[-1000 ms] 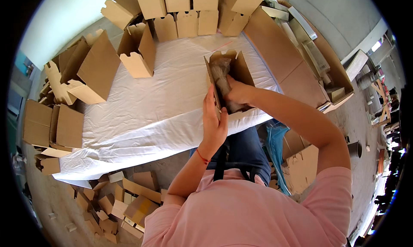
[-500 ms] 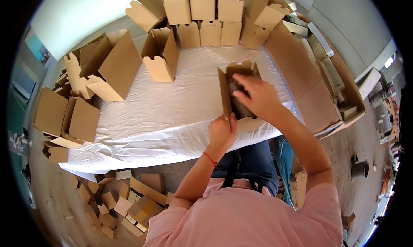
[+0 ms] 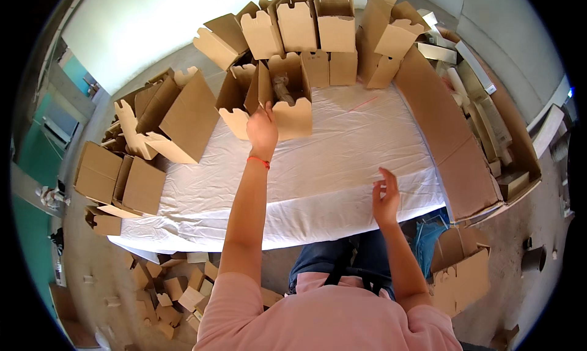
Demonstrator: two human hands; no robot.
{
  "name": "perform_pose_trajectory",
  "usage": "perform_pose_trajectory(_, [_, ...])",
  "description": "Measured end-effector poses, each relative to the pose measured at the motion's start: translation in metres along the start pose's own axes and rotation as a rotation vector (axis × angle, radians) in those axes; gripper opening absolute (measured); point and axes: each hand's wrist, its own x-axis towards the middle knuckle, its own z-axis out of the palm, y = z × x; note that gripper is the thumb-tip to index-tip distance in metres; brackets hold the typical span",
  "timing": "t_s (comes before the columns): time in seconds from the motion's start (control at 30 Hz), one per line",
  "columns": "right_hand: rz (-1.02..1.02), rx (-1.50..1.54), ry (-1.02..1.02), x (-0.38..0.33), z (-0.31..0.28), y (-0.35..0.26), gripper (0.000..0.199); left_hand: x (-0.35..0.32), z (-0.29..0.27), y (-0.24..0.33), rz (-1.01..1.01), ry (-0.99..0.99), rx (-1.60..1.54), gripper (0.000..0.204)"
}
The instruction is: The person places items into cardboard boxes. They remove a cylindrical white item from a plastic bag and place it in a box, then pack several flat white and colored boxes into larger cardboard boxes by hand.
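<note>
My left hand (image 3: 263, 129) grips the near left edge of an open-topped cardboard box (image 3: 293, 120) on the cloth-covered table. Inside that box lies something pale that looks wrapped in clear plastic (image 3: 282, 89); I cannot make out what it is. Directly to its left, against it, stands a similar open box (image 3: 233, 122). My right hand (image 3: 385, 198) hovers above the table's near edge, fingers apart and holding nothing.
Open boxes (image 3: 298, 27) line the far edge, some stacked. More boxes (image 3: 186, 121) stand on the left. A large carton (image 3: 449, 131) with long pale pieces borders the right. Below lie a heap of cardboard pieces (image 3: 174, 290) and a carton (image 3: 461, 284).
The box in my left hand has moved from the near right to the far middle, beside the other box. My right hand has come out of it and drawn back toward me.
</note>
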Motion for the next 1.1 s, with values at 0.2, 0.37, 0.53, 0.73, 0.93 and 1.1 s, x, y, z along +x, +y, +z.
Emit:
perform_pose_trajectory(0.2, [-0.061,-0.041,-0.026,-0.01,0.008,0.025,0.03,-0.031,0.0,-0.006,-0.081,0.103,-0.313,0.02])
perform_pose_trajectory(0.37, [-0.125,-0.069,-0.047,-0.009,0.011,0.026,0.03,-0.073,0.01,-0.001,0.008,-0.218,-0.481,0.015])
perform_pose_trajectory(0.53, [-0.169,-0.07,-0.038,-0.002,0.01,0.033,0.028,-0.057,0.034,-0.011,0.156,-0.053,-0.333,0.024])
perform_pose_trajectory(0.73, [-0.122,-0.065,-0.047,-0.009,0.011,0.029,0.02,-0.059,-0.037,-0.041,-0.036,-0.086,-0.478,0.025])
perform_pose_trajectory(0.93, [-0.127,-0.116,-0.069,-0.013,0.011,0.03,0.02,-0.057,-0.168,-0.156,-0.251,0.337,-0.148,0.019])
perform_pose_trajectory(1.1, [-0.17,-0.169,-0.074,-0.011,0.014,0.033,0.019,-0.055,-0.262,-0.271,-0.356,0.453,0.678,0.056])
